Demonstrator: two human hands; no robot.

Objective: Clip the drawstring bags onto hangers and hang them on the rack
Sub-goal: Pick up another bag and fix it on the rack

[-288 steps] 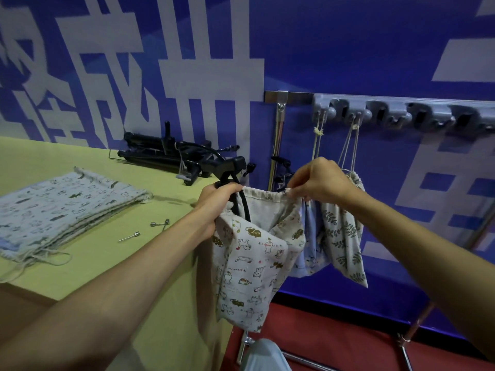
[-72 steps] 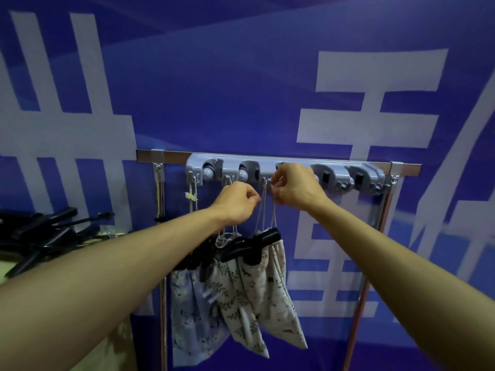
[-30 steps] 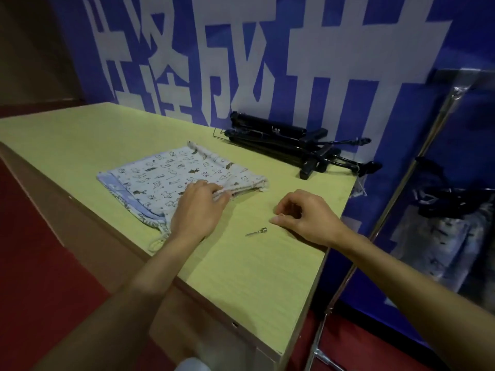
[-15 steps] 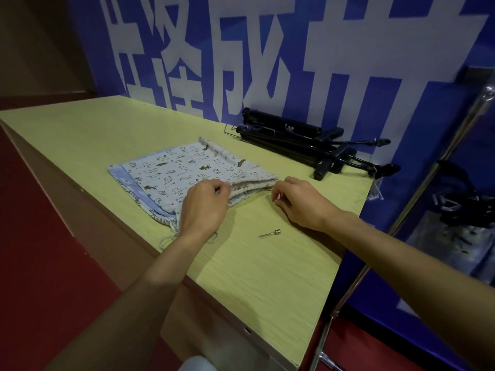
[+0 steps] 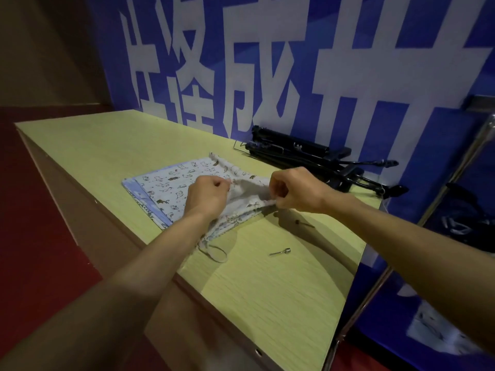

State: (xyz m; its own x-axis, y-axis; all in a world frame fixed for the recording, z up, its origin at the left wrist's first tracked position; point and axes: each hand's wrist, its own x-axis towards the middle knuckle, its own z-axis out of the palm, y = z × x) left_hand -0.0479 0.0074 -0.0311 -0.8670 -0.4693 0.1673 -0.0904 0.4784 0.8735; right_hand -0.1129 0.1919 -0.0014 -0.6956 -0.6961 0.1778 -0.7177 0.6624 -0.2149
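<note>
A stack of drawstring bags [image 5: 171,188], white with small animal prints, lies on the yellow-green table [image 5: 267,290]. My left hand [image 5: 207,196] pinches the near edge of the top bag. My right hand [image 5: 297,190] pinches the same bag's edge at its right end, and the cloth between them is lifted off the stack. A loop of drawstring [image 5: 214,254] trails toward the table's front. A pile of black clip hangers [image 5: 316,162] lies at the back of the table. The rack's metal post [image 5: 455,170] stands at the right, with hung bags [image 5: 468,223] dim behind it.
Two small metal pins lie on the table, one [image 5: 280,252] near the front and one [image 5: 304,223] under my right wrist. A blue banner with white characters [image 5: 267,62] covers the wall. Red floor [image 5: 40,236] lies left of the table.
Both hands have taken hold of the top bag's edge and raised it off the stack; half a second ago they rested at the stack's edge. Earlier I was at the rack hanging a bag.
</note>
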